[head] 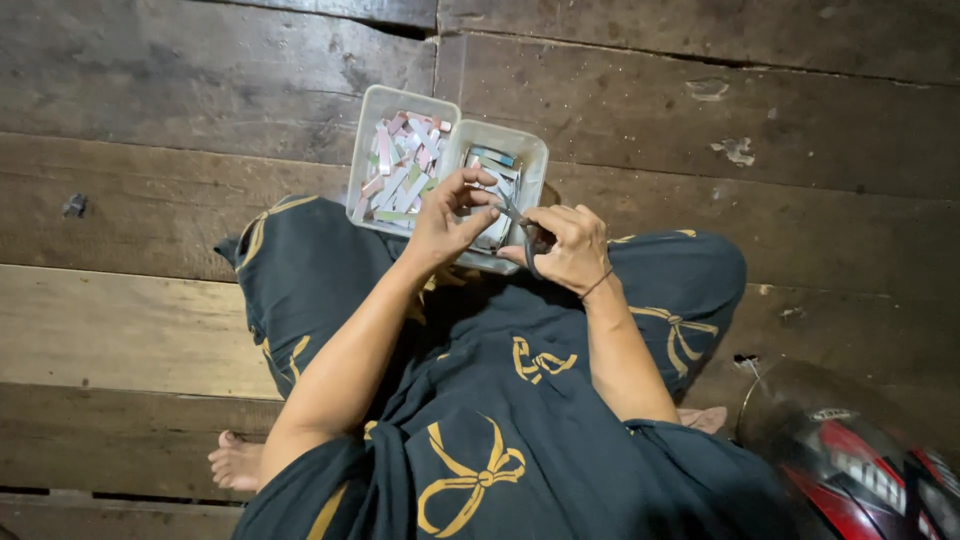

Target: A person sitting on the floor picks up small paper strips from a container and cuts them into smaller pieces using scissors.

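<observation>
The right hand [565, 245] has its grip closed around the dark handles of a pair of small metal scissors [520, 228], whose blades point up and left toward the other hand. The left hand [447, 215] pinches a narrow pale paper strip [487, 183] between thumb and fingertips, just above the scissor blades; the strip is too small to tell more about it. Both hands hover close together, over the near edge of two clear rectangular plastic tubs. The left tub [366, 150] is filled with a loose heap of short paper strips in pink, white and green [405, 165]. The right tub [537, 150], touching it side by side, holds a smaller stack of bluish and white strips, partly hidden behind the hands. The tubs rest on a dark, worn wooden plank floor [700, 120], against the knees of the person, who sits cross-legged in dark clothing printed with yellow bows [470, 470]. A bare foot [237, 462] shows at lower left. A glossy red and black helmet [860, 460] lies on the floor at lower right.
</observation>
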